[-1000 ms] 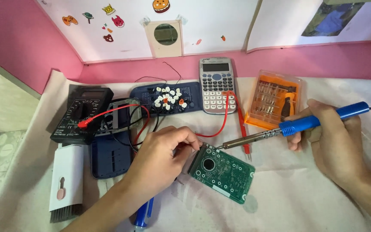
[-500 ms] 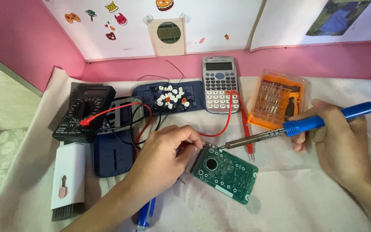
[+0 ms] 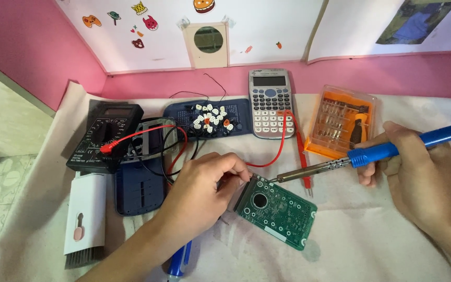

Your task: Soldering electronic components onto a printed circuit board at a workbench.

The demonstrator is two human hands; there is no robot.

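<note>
Compared with a second ago, the soldering iron [image 3: 340, 162] in the right hand [image 3: 418, 172] sits slightly higher, its tip now meeting the upper edge of the green circuit board [image 3: 277, 211].

Matt green circuit board [image 3: 277, 211], glossy blue plastic soldering iron [image 3: 371, 153]
</note>
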